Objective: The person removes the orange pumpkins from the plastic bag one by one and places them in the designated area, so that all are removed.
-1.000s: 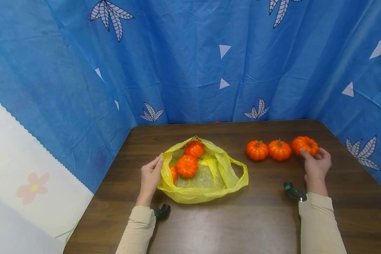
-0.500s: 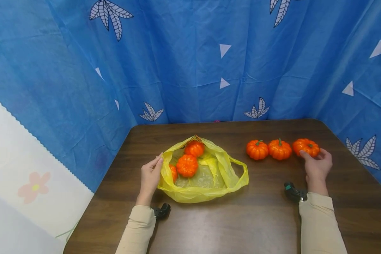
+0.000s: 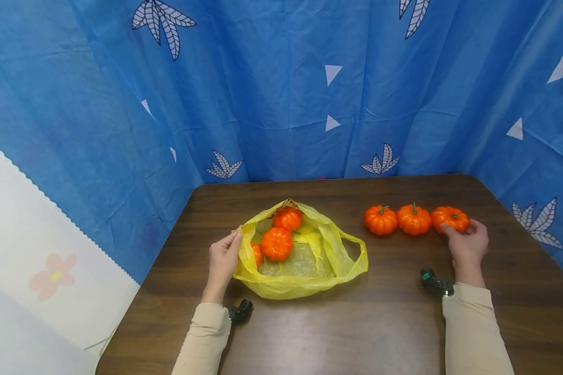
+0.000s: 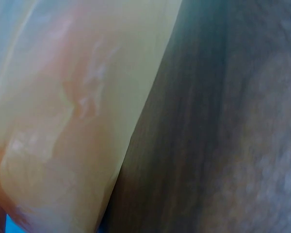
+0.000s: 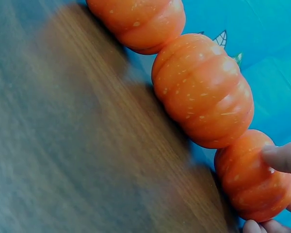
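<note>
A yellow plastic bag [image 3: 286, 289] lies with its mouth spread wide, and my left hand [image 3: 222, 260] pinches its left rim between thumb and fingers. Inside the bag are small orange pumpkins [image 3: 277, 245], one of them partly hidden by the left wall. The left wrist view is filled by the bag's blurred side [image 4: 77, 116]. At the right, my right hand [image 3: 469, 247] grips the rightmost pumpkin [image 3: 450, 216] of a row of three, thumb on its near side. The middle pumpkin [image 3: 414, 220] sits right beside it, followed by the left one [image 3: 380, 221].
The dark wooden table [image 3: 338, 333] reaches back to a blue curtain [image 3: 286, 104] with leaf and triangle prints. A loop handle [image 3: 356, 260] of the bag extends to the right. Pale floral cloth [image 3: 51, 250] hangs at the left.
The pumpkin in my right hand has come down slightly and then shifted a little left, up against the middle one. My left hand and the bag have stayed in place.
</note>
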Tool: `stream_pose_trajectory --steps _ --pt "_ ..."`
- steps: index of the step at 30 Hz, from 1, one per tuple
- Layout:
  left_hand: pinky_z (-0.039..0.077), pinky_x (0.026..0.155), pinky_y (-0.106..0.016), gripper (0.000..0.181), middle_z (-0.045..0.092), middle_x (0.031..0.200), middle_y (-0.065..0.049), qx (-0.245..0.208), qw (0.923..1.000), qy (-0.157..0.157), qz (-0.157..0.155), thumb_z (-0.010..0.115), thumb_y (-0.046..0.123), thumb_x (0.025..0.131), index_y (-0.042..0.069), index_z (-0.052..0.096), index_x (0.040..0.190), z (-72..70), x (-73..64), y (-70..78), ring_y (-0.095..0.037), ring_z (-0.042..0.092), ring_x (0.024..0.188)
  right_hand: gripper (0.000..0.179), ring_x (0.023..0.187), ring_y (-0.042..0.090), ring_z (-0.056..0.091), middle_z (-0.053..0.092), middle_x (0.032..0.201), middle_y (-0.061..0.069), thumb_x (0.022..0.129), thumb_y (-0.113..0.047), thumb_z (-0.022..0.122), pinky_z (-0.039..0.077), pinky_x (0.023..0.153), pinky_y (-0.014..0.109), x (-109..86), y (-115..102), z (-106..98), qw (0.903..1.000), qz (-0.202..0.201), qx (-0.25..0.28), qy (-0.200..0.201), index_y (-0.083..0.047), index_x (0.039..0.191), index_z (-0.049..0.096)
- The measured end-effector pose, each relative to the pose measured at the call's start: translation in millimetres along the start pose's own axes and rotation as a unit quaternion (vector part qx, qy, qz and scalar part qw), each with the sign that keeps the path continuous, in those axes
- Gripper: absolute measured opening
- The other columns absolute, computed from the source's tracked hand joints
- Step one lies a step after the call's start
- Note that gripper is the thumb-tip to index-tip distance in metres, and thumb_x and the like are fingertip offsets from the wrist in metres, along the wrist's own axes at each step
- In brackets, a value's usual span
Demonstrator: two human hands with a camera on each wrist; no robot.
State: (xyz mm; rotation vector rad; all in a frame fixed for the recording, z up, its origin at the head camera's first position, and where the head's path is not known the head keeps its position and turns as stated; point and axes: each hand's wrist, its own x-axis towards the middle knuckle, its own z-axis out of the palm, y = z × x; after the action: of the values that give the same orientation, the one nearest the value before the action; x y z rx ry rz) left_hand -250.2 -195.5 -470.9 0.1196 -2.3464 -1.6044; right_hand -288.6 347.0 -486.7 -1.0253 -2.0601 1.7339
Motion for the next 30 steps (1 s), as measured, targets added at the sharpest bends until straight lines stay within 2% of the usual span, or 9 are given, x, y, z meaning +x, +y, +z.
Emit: stream_pose_trajectory --steps 13,21,27,30 --pt "0.051 0.103 -0.038 0.036 0.064 0.138 -0.002 -0.005 1.0000 0.001 -0.004 0.059 0.031 0.102 0.014 0.066 0.132 -0.1 -0.1 0.5 -0.023 0.059 0.130 0.080 0.150 0.031 0.027 0.018 0.168 0.010 0.098 -0.034 0.060 0.031 0.123 0.043 0.5 -4.0 -4.0 0.9989 0.000 -0.040 -0.023 -0.020 0.161 0.013" --pt "0.052 0.101 -0.037 0.036 0.064 0.138 -0.002 -0.007 0.9999 -0.001 -0.008 0.059 0.031 0.102 0.013 0.067 0.131 -0.1 -0.9 -0.3 -0.024 0.061 0.128 0.081 0.144 0.034 0.029 0.021 0.166 0.014 0.097 -0.034 0.060 0.033 0.122 0.046 -3.3 -8.3 -8.3 0.9978 -0.017 -0.062 -0.016 -0.014 0.161 0.014" --pt "0.054 0.098 -0.036 0.035 0.064 0.138 -0.003 -0.006 0.9999 -0.002 -0.016 0.059 0.031 0.102 0.014 0.066 0.132 -0.8 -1.7 0.9 -0.025 0.063 0.125 0.082 0.142 0.033 0.031 0.023 0.166 0.012 0.095 -0.033 0.064 0.034 0.122 0.045 -8.3 -22.0 -9.6 0.9977 -0.035 -0.058 -0.007 -0.016 0.161 0.017" --pt "0.054 0.098 -0.036 0.036 0.064 0.138 -0.003 -0.004 0.9999 -0.003 -0.016 0.059 0.032 0.102 0.014 0.066 0.132 -0.9 -1.1 1.4 -0.025 0.063 0.125 0.082 0.144 0.033 0.032 0.023 0.166 0.012 0.095 -0.035 0.064 0.034 0.122 0.045 -13.6 -33.0 -11.4 0.9966 -0.045 -0.067 -0.015 -0.017 0.161 0.018"
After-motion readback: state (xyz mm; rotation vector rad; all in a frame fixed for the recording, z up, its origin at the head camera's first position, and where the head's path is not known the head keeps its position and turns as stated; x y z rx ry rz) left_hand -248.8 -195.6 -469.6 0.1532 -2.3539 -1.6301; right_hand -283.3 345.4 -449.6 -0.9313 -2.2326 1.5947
